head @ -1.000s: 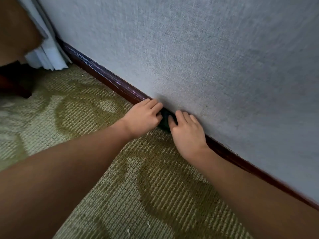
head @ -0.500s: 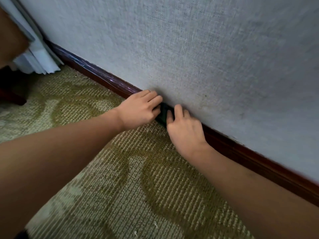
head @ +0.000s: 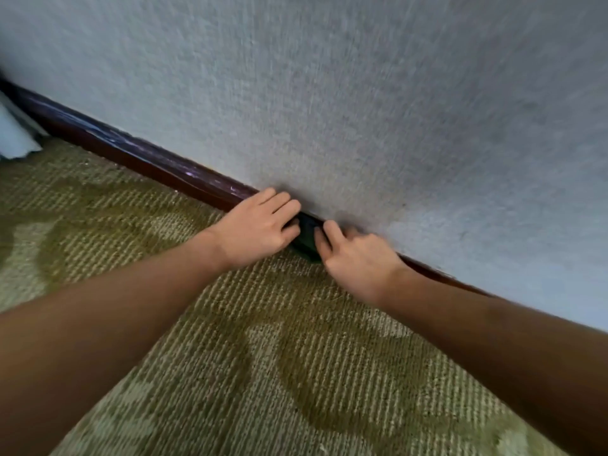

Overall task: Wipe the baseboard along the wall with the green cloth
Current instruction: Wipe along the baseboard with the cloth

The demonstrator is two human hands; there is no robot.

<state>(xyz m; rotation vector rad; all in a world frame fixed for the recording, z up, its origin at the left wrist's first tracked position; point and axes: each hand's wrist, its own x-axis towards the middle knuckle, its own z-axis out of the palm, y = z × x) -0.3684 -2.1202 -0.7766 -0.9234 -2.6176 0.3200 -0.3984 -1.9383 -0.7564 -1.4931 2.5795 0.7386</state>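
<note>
Glossy dark wood baseboard (head: 171,169), rough woven wall (head: 362,110), coarse looped carpet (head: 263,357).

Single head view, close above carpet (head: 296,357), tilted down and forward at baseboard (head: 148,159) running far-left to near-right under wall (head: 362,110).

"What sort of place is this?"

"A carpeted indoor room, a bedroom or a hotel room perhaps. I can't tell which."

"What shows it?"

"A dark, glossy wooden baseboard (head: 158,165) runs along the floor. Directly above the baseboard rises a wall (head: 362,110) with a pale grey, woven-textured covering. Below the baseboard lies a ribbed carpet (head: 296,357) patterned in olive and beige. At the baseboard's far left end hangs folded white fabric (head: 14,136), like a curtain hem."
</note>
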